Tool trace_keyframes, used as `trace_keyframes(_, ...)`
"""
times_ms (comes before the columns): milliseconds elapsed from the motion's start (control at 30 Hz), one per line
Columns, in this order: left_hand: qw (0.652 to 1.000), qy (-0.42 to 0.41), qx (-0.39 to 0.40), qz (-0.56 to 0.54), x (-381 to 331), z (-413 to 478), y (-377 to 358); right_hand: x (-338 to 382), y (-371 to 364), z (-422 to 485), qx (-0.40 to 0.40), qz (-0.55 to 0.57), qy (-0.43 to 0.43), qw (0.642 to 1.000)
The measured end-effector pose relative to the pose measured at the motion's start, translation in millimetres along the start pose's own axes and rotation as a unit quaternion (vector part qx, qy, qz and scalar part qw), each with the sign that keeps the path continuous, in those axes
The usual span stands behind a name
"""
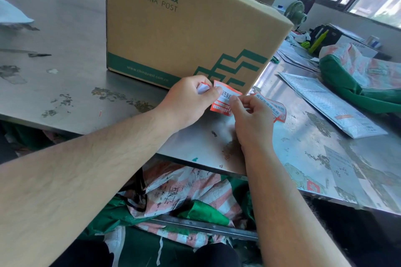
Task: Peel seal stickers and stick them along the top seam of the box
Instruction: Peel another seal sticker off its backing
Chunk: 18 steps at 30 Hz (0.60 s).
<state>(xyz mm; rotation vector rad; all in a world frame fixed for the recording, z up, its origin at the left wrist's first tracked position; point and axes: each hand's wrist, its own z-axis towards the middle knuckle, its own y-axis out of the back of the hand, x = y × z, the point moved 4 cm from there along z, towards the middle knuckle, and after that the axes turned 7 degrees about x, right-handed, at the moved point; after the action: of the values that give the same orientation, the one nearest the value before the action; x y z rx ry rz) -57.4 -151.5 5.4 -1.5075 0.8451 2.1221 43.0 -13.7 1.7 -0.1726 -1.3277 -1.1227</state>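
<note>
A tall brown China Post cardboard box (184, 28) stands on the steel table (76, 97); its top seam is out of view. In front of its lower right corner, my left hand (186, 102) pinches a red-and-white seal sticker (225, 98) with its thumb, and white backing paper is bunched under the curled fingers. My right hand (251, 119) pinches the same sticker's right edge between thumb and forefinger. More red-and-white stickers (275, 108) lie on the table just behind my right hand.
Grey padded mailers (329, 104) and a green-and-striped woven sack (358, 76) lie on the table to the right. A small fan (296, 12) stands behind the box. Woven sacks (184, 199) are piled under the table's front edge.
</note>
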Motion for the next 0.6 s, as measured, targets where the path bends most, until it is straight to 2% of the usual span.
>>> trace_keyframes(100, 1.000, -0.001, 0.005, 0.018, -0.7, -0.5, -2.8, 0.8, -3.2, 0.2, 0.012, -0.034, 0.012, 0.999)
trace_keyframes(233, 0.997, -0.016, 0.021, -0.066, -3.3, -0.6, -0.6, 12.8, -1.6, -9.4, 0.055, 0.026, 0.040, 0.997)
trace_keyframes(367, 0.989, -0.004, 0.036, -0.143, -4.9, -1.3, 1.1, 18.3, 1.1, -15.3, 0.061, 0.114, 0.056, 0.990)
trace_keyframes(600, 0.988, 0.002, 0.034, -0.151, -4.2, -1.7, 1.2, 24.3, 0.0, -18.4, 0.092, 0.110, 0.095, 0.985)
